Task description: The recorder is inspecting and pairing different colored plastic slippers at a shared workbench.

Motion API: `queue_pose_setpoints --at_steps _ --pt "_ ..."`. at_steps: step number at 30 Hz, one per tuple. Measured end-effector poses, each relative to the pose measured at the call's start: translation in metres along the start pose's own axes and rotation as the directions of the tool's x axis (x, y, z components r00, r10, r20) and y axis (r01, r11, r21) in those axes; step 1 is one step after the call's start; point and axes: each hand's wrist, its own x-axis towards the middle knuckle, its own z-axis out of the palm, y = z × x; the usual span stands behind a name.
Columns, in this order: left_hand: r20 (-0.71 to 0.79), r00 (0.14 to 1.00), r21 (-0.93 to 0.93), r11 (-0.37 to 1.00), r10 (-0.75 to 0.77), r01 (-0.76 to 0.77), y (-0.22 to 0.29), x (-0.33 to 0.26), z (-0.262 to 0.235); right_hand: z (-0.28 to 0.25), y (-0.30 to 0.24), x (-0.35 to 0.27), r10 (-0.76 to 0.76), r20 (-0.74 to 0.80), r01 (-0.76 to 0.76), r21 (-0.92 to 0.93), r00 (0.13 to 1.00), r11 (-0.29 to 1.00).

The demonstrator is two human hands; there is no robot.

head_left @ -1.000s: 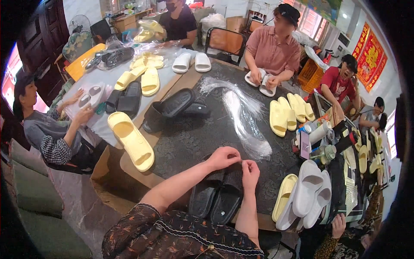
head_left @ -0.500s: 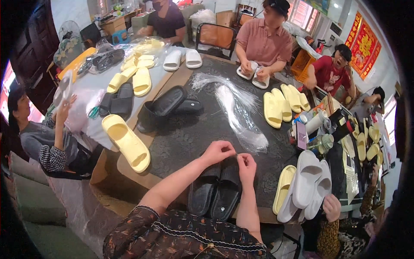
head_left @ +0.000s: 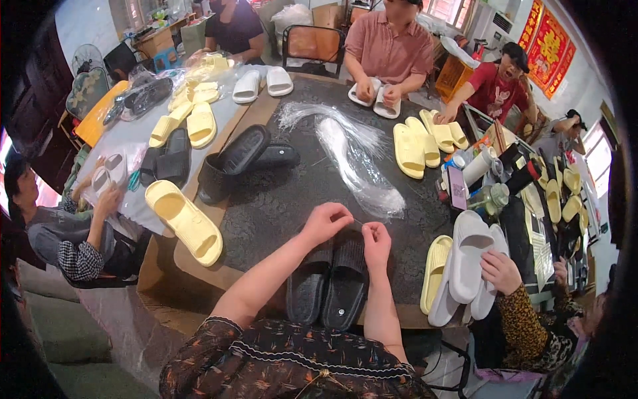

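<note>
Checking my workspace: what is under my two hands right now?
A pair of black rubber slippers lies soles-up on the dark round table beneath the left hand and right hand. Their toe ends are hidden by the hands.

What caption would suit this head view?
Both hands, left hand and right hand, pinch something thin above black slippers.

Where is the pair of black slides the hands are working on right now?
In the head view, the pair of black slides lies soles-up at the near edge of the dark table, just below the left hand and right hand.
</note>
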Motion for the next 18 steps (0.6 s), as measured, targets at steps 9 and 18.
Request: queue_pose_setpoints --at_steps 9,18 --pt "0.027 1.0 -0.03 1.0 0.003 -0.002 0.0 0.002 -0.005 0.003 -0.006 0.002 -0.002 0.026 0.001 0.019 1.0 1.0" --pt "0.177 0.984 -0.055 0.998 0.005 0.005 -0.005 -0.003 -0.004 0.005 -0.003 -0.001 0.026 0.081 -0.033 0.083 0.996 0.996"
